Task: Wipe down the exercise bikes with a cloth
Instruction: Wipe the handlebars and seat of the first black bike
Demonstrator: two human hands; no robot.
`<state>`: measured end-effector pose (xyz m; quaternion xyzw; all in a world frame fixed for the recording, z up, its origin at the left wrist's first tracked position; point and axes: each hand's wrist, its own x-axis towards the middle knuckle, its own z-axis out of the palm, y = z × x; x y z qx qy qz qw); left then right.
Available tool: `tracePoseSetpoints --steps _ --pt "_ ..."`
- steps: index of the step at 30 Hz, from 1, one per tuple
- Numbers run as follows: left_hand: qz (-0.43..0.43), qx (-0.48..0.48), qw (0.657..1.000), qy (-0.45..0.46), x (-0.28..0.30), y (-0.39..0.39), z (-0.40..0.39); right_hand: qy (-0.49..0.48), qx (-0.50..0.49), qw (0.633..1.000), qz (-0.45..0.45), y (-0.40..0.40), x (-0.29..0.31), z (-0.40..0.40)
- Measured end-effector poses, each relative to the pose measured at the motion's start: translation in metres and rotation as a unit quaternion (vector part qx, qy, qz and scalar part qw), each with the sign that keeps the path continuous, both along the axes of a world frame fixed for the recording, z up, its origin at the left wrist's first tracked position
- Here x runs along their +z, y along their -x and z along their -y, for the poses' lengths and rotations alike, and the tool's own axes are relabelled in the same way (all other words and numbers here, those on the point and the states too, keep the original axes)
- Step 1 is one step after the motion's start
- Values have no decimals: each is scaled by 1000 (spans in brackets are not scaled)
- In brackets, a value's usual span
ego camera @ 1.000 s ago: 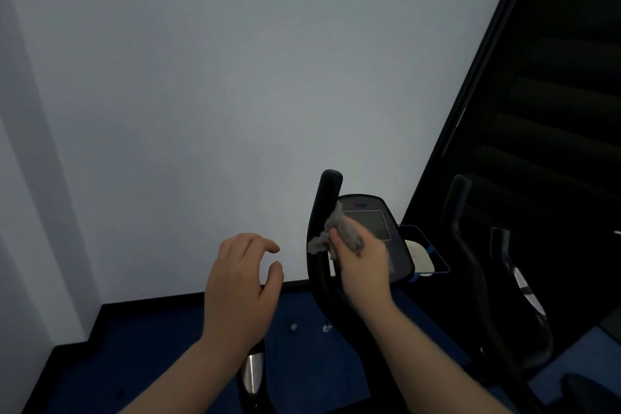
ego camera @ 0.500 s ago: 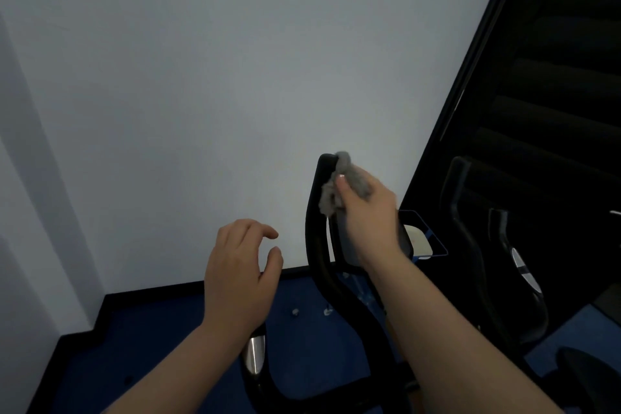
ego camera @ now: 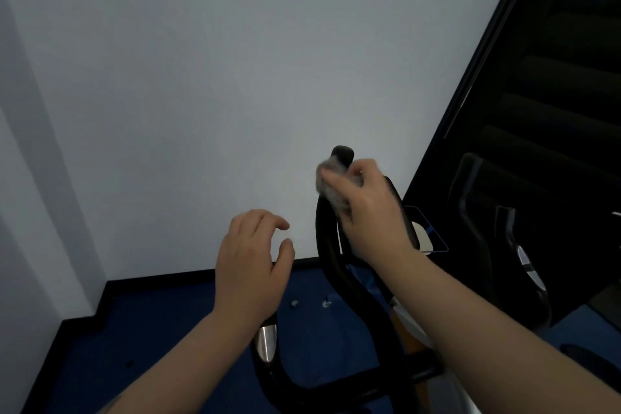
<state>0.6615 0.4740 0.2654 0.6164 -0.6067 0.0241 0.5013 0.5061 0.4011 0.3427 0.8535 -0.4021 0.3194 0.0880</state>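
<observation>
A black exercise bike handlebar (ego camera: pixel 327 245) rises in the lower middle of the head view, its rounded tip at the top. My right hand (ego camera: pixel 369 212) is shut on a crumpled grey cloth (ego camera: pixel 331 190) and presses it around the bar just below the tip. The bike's console is mostly hidden behind this hand. My left hand (ego camera: pixel 250 262) hovers to the left of the bar, fingers apart and curled, holding nothing. Below it a silver grip section (ego camera: pixel 265 343) of the left bar shows.
A white wall (ego camera: pixel 235 77) fills the background, with a black skirting and blue carpet (ego camera: pixel 168 329) below. A second bike's black handlebars (ego camera: pixel 477 212) stand at the right in front of dark panelling.
My right hand slid the cloth up the handlebar from beside the console to just under the tip and wrapped it round the bar. My left hand stayed about where it was.
</observation>
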Motion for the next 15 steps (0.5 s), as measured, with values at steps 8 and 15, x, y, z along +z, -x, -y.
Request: tracePoseSetpoints --steps 8,15 --pt "2 5 1000 6 -1 1 0 -5 11 991 132 -1 40 10" --pt "4 8 1000 8 -1 1 -1 -132 -31 987 85 6 72 22"
